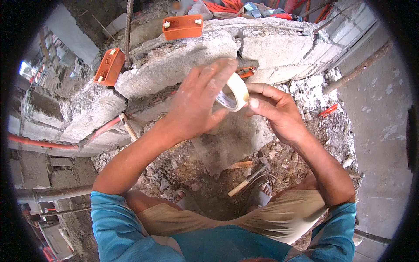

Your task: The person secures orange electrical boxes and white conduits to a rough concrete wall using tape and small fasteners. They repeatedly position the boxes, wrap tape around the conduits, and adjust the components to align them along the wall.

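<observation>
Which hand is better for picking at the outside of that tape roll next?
Probably the right hand: its fingers are right by the outer face of the tape roll, while the left hand seems busy holding the roll from the other side.

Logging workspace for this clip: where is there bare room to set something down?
The grey slab seen between the tape roll and the hammer looks mostly bare; its tilt is unclear. Crowded: rubble by the hammer, and the wall top, with orange boxes and tubing.

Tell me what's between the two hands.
Head view: a roll of pale tape, gripped in the left hand, with the right hand at its edge.
</observation>
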Demonstrator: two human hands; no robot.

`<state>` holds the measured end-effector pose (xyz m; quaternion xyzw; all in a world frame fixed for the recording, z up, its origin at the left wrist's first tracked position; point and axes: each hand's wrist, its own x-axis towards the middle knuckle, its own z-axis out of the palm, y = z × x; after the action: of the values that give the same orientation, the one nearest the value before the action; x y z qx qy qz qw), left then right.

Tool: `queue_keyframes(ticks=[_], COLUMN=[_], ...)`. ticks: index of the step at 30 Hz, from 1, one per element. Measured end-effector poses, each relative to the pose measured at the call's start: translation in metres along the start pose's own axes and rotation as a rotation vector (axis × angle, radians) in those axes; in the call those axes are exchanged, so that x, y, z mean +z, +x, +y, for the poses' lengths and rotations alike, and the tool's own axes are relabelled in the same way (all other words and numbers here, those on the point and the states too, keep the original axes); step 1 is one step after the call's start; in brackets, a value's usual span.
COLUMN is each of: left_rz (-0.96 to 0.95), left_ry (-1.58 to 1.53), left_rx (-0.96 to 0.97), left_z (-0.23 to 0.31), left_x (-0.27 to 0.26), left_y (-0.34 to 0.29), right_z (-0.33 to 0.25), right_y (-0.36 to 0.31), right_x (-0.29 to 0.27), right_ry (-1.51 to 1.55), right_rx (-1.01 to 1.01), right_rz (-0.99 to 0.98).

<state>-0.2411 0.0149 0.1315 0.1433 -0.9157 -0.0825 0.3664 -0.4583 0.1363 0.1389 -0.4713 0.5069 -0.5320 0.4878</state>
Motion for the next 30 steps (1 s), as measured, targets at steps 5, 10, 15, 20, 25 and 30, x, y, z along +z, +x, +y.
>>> queue_keyframes(ticks=[5, 10, 15, 20, 25, 30], left_rz=[-0.08, -0.001, -0.134, -0.111, -0.055, -0.034], left_ry=[0.253, -0.185, -0.563, -0.59, -0.36, -0.234], left_rx=[0.16, -0.089, -0.28, -0.28, -0.069, 0.061], left_z=[0.009, 0.005, -0.016, -0.009, -0.007, -0.006], left_x=[-0.008, -0.015, -0.024, -0.025, -0.029, -0.023], left_y=[0.002, 0.001, -0.001, -0.003, 0.0, 0.0], right_z=[0.002, 0.011, 0.008, 0.015, -0.001, -0.008], right_y=[-0.003, -0.001, -0.003, 0.001, 0.002, 0.004], right_x=[0.005, -0.001, -0.006, -0.008, -0.003, -0.003], right_ry=[-0.183, -0.188, -0.157, -0.159, -0.465, -0.608], right_rx=[-0.089, -0.15, -0.161, -0.163, -0.453, -0.496], right_rz=[0.006, -0.034, -0.091, -0.041, -0.001, -0.021])
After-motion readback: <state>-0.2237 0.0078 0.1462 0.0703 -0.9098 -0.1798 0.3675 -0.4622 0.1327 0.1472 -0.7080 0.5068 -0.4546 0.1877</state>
